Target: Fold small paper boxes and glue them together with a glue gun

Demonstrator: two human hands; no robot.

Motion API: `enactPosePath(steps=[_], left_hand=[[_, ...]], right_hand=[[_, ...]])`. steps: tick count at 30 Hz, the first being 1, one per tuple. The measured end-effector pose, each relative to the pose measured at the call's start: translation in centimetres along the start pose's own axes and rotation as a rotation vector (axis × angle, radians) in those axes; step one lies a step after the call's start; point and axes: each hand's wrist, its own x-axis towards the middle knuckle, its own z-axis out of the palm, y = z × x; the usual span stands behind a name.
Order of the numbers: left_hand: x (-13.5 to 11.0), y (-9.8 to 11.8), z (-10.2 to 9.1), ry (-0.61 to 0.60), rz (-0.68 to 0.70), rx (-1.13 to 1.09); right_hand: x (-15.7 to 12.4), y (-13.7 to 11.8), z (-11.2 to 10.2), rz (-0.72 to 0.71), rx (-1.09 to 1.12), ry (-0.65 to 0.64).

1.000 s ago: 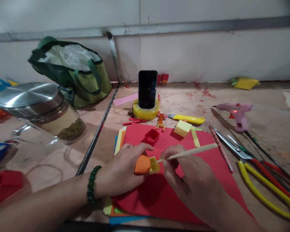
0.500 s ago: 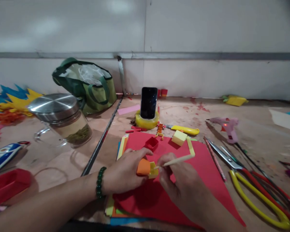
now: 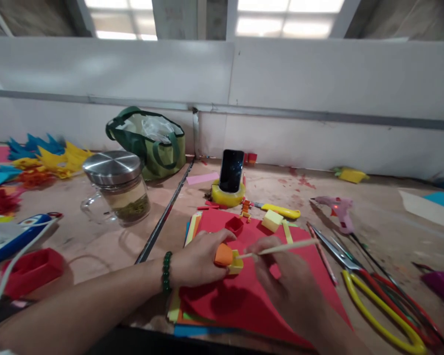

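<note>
My left hand (image 3: 202, 259), with a green bead bracelet (image 3: 166, 272) at its wrist, is closed on a small folded paper piece, an orange part (image 3: 223, 255) joined to a yellow part (image 3: 237, 264). My right hand (image 3: 284, 276) pinches a thin pale stick (image 3: 292, 246), whose tip reaches the yellow part. Both hands are over a stack of coloured paper with a red sheet (image 3: 259, 310) on top. Just beyond them on that sheet are a small red paper box (image 3: 234, 225), a pale yellow paper cube (image 3: 272, 221) and a yellow paper strip (image 3: 287, 231).
A phone (image 3: 232, 171) leans on a yellow tape roll (image 3: 227, 196), near a yellow utility knife (image 3: 281, 210). Scissors (image 3: 355, 271) and a pink glue gun (image 3: 338, 212) lie to the right. A lidded glass mug (image 3: 128, 199) and green bag (image 3: 165, 153) stand left.
The view has tilted upward, bringing windows into sight, and the scene sits further right on the left side. The stick is lying flatter; both hands keep their holds.
</note>
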Motion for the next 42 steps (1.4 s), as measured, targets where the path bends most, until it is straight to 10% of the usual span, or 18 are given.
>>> enactPosePath(steps=[4, 11, 16, 24, 42], left_hand=[[0.0, 0.1, -0.4, 0.035, 0.016, -0.090], [0.3, 0.7, -3.6, 0.064, -0.078, -0.776], [1.1, 1.9, -4.4, 0.070, -0.149, -1.286], [4.6, 0.9, -3.2, 0.144, 0.025, -1.498], [5.6, -1.0, -0.8, 0.234, -0.233, -1.475]], right_hand=[[-1.4, 0.3, -3.8, 0.003, -0.152, 0.283], [-4.6, 5.4, -2.6, -0.055, -0.563, -0.276], [-2.1, 5.7, -2.2, -0.062, -0.378, -0.142], [7.4, 3.4, 2.6, 0.005, 0.237, 0.109], [5.4, 6.8, 5.9, -0.292, -0.006, 0.156]])
